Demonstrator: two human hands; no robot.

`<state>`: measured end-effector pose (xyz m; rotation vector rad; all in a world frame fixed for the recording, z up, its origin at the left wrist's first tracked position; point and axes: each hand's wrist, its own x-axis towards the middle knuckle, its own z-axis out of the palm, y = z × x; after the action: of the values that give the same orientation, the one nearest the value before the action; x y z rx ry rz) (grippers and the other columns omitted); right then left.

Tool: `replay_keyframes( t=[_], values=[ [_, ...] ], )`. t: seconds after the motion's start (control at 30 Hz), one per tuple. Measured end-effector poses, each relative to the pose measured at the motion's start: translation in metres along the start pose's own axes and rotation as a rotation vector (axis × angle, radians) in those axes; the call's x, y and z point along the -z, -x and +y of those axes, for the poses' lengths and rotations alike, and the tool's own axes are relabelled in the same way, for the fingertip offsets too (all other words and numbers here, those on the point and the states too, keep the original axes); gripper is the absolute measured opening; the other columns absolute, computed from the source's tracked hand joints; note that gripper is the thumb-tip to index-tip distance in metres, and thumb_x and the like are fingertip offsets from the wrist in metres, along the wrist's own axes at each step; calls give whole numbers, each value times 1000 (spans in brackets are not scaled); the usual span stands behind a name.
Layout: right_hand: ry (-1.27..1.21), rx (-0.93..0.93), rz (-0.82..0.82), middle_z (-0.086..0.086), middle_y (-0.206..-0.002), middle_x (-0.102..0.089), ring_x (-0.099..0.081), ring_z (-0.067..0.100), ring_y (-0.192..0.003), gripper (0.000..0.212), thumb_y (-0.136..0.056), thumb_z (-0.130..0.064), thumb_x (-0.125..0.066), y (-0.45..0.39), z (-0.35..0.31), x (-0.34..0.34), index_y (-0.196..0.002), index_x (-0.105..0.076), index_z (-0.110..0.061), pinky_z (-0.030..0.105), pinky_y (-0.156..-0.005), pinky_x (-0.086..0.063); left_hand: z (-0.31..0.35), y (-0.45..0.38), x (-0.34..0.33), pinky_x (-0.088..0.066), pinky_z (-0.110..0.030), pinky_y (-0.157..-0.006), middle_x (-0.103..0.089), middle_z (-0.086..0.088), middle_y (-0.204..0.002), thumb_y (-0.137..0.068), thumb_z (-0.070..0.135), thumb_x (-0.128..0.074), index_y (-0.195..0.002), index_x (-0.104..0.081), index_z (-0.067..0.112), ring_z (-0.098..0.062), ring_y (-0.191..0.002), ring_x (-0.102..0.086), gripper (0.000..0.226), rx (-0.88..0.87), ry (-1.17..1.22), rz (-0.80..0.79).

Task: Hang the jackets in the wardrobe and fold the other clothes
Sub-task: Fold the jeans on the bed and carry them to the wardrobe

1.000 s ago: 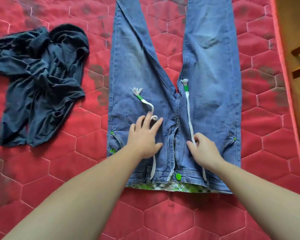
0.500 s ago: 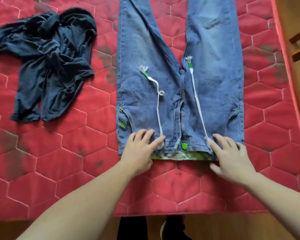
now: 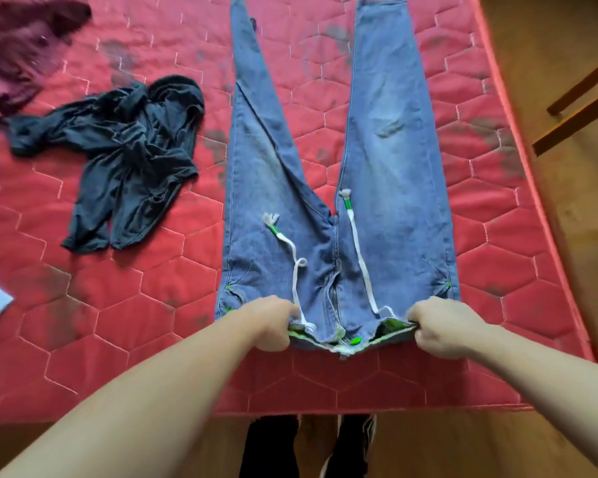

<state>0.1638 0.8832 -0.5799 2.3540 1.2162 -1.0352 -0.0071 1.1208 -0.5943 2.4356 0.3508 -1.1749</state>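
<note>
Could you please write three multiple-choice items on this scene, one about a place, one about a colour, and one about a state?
1. Where does the dark garment lie relative to the jeans?
A. to their left
B. on top of them
C. to their right

2. What colour is the mattress?
A. blue
B. red
C. white

3. What are both hands doing?
A. resting flat
B. hanging idle
C. gripping the waistband

Answers: 1 A, it lies crumpled left of the legs. 2 B, red quilting. 3 C, left hand and right hand curl round the waistband.
</note>
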Motion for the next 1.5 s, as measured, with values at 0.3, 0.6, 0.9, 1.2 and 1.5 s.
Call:
replay_keyframes(
  t=[0.3, 0.6, 0.9, 1.2, 1.5],
  values=[
    [-2, -48, -176, 1, -73, -53, -51, 24, -68, 8, -70, -18, -46, -24, 0, 45, -62, -45, -16, 26, -57, -38, -6, -12, 62, -37, -29, -61, -67, -12, -97, -80, 15, -46, -78, -58, 17, -26, -78, -51, 13, 15, -87, -107],
    [19, -236, 226, 7, -92, -66, -57, 32, -78, 9, -74, -25, -53, -86, 26, 142, -69, -49, -19, 30, -63, -36, -53, -50, 156, -37, -32, -67, -51, 0, -83, -78, 22, -51, -72, -45, 25, -28, -76, -48, 9, 113, -60, 379],
    [163, -270, 128, 4, -106, -66, -62, 27, -99, 8, -76, -29, -54, -190, 43, 197, -81, -53, -23, 35, -77, -34, -92, -123, 210, -37, -32, -71, -66, -5, -103, -82, 32, -52, -83, -53, 28, -32, -98, -61, 4, 131, -108, 426],
    [-211, 153, 541, 2, -101, -57, -59, 30, -99, 26, -87, -40, -52, -282, -62, 206, -103, -57, -21, 39, -76, -45, -145, -164, 176, -36, -35, -84, -62, 6, -96, -82, 52, -50, -99, -63, 31, -19, -100, -54, 30, 38, 201, 632],
    [-424, 49, 506, 6, -96, -58, -61, 37, -87, 43, -74, -25, -58, -354, -91, 220, -113, -42, -22, 37, -64, -40, -183, -206, 176, -6, -48, -119, -13, 5, -162, -94, 50, -31, -151, -25, 33, -17, -149, -7, 60, 251, 97, 815]
  ],
)
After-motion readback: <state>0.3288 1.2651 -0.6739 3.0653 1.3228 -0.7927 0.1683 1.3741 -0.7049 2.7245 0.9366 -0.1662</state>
